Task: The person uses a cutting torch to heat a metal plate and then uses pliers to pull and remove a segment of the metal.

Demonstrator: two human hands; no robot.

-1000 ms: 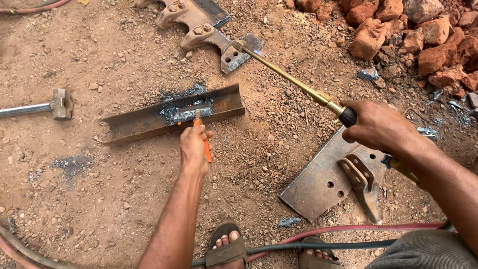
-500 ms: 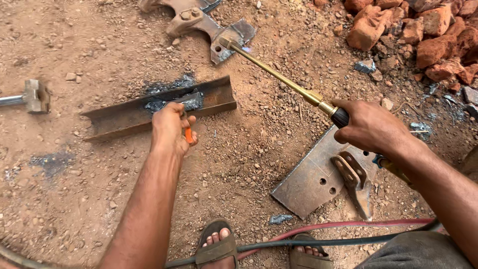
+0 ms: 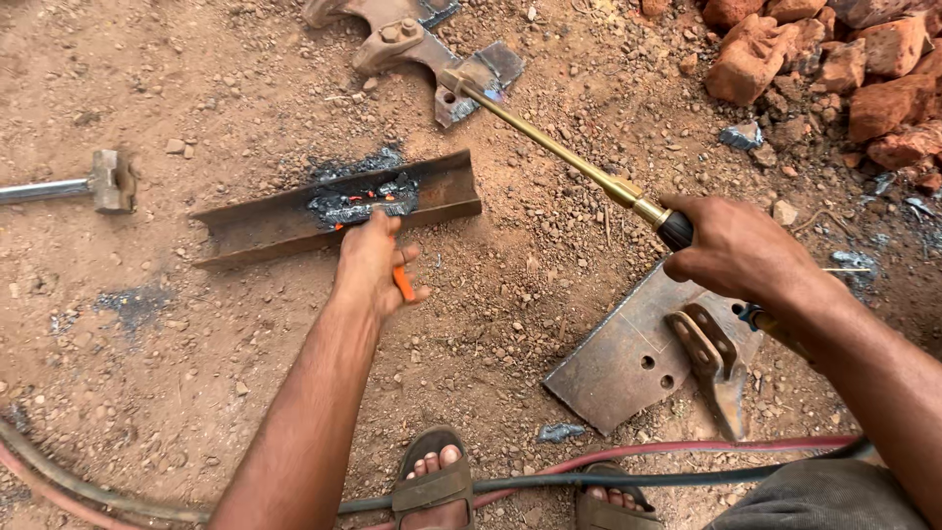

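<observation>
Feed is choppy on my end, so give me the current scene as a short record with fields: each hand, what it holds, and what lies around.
left hand: grips an orange-handled tool, at the near edge of the steel channel
right hand: holds the cutting torch by its black grip
torch tip: at the rusty bracket
channel contents: dark slag with small glowing spots
near right: flat steel plate with a hooked piece on it
far left: hammer on the dirt
top right: red stone rubble
bottom: hoses past sandalled feet
</observation>
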